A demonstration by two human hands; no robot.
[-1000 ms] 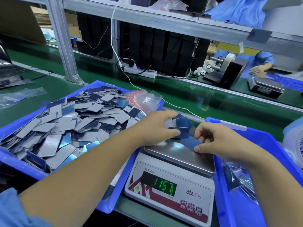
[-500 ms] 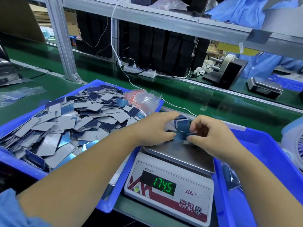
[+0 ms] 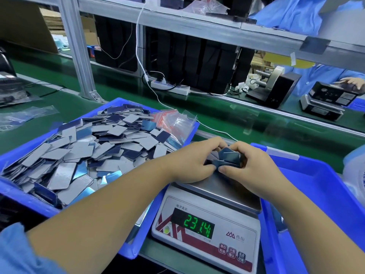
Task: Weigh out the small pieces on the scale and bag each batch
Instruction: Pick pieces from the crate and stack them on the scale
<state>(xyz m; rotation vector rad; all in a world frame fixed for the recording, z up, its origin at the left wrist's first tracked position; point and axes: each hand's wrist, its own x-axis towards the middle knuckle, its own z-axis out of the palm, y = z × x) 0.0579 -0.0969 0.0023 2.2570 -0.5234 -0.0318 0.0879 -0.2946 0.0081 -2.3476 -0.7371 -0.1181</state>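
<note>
So right now both my hands are on the batch — my left hand and right hand are curled round a little bunch of dark blue pieces, pinching it from either side just over the steel pan of the scale. The readout shows green digits, looks like 23.14, but my hands are leaning on the pan, so I wouldn't trust that number. The trick here, I reckon: square the bunch up into a neat stack, keep the edges flush, and don't squeeze hard enough to bend anything. Let go fully before reading a weight.

Counts, for what they're worth: one scale in front of me, two blue bins — the left bin heaped with loose grey and blue pieces, way too many to count, and the right bin mostly bare from what I can see. One bundle of clear zip bags with red strips sits at the far corner of the left bin. How many pieces are in my grip I can't tell; my fingers cover most of them.
</note>
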